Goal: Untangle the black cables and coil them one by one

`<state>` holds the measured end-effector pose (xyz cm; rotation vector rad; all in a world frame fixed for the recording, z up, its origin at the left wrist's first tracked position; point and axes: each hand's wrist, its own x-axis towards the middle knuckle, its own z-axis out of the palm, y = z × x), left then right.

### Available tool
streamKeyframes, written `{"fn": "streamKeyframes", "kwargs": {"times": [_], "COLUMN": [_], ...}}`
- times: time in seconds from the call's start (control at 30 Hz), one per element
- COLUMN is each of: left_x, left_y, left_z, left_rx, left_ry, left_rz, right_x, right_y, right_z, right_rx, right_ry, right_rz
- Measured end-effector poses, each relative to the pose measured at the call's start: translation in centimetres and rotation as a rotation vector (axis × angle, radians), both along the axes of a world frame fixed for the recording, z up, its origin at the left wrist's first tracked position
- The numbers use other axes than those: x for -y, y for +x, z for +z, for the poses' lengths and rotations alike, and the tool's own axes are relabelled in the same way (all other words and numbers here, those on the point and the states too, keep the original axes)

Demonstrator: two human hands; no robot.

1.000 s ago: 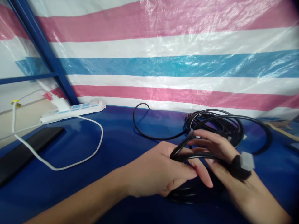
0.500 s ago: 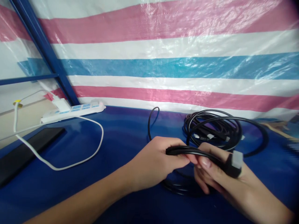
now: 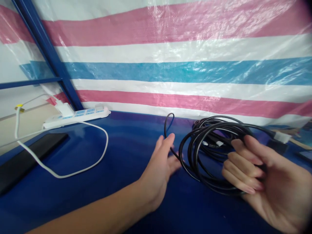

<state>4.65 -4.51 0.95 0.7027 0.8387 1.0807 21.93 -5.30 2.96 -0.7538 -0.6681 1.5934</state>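
Observation:
My right hand [image 3: 263, 182] holds a coil of black cable [image 3: 204, 156] upright above the blue table, fingers curled round its right side. The cable's plug with a pale tip [image 3: 280, 138] sticks out past my fingers. My left hand [image 3: 161, 165] is open, fingers stretched toward the cable's loose end [image 3: 168, 125], which curls up from the table just left of the coil. A second bundle of black cable [image 3: 219, 138] lies on the table behind the held coil.
A white power strip [image 3: 75, 116] lies at the back left with a white cord [image 3: 73, 170] looping over the blue table [image 3: 117, 195]. A flat black slab [image 3: 24, 157] sits at the left edge. A striped plastic sheet [image 3: 170, 58] hangs behind.
My left hand let go of the coil and opened toward the loose end. My right hand turned the coil upright and moved right. The loose end has shifted right.

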Motion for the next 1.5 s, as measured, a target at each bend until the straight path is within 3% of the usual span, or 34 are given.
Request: {"fn": "streamKeyframes", "kwargs": {"times": [0.07,0.17,0.3,0.43,0.57,0.67,0.83,1.03,1.17,1.27,1.4,1.5], "left_x": [0.1,0.3,0.4,-0.1,-0.3,-0.2,0.4,1.6,1.0,0.2,0.2,1.0], "left_y": [0.2,0.3,0.3,-0.1,-0.5,-0.7,-0.8,-0.1,-0.3,-0.8,-0.9,-0.8], "left_z": [0.1,0.2,0.1,-0.2,0.0,0.5,1.3,0.5,0.2,0.5,0.8,1.0], "left_rx": [0.123,0.147,-0.061,-0.22,-0.118,0.023,0.089,-0.084,-0.134,-0.169,-0.306,-0.301], "left_ry": [-0.056,0.012,0.108,0.142,0.241,0.228,0.2,0.296,0.277,0.268,0.316,0.363], "left_rz": [-0.139,-0.128,-0.118,-0.092,-0.151,-0.187,-0.298,-0.367,-0.572,-0.619,-0.649,-0.64], "right_x": [-0.3,-0.6,-0.4,0.1,0.2,0.3,0.8,1.2,1.0,0.7,0.0,-0.3], "right_y": [-0.1,-0.5,-1.5,-1.9,-1.5,-1.2,-1.0,-0.8,-0.7,-0.5,0.2,1.0], "right_z": [0.0,-0.3,-1.0,-1.6,-1.5,-1.2,-0.9,-0.8,-1.3,-1.7,-2.0,-2.0], "right_rx": [0.0,0.101,0.368,0.56,0.532,0.494,0.473,0.528,0.628,0.891,1.409,1.578], "right_ry": [-0.064,-0.118,-0.031,0.048,-0.006,-0.043,0.036,0.075,0.085,0.275,0.881,1.124], "right_rz": [0.003,-0.058,-0.126,-0.037,0.143,0.234,0.318,0.201,0.177,0.112,-0.335,-0.535]}}
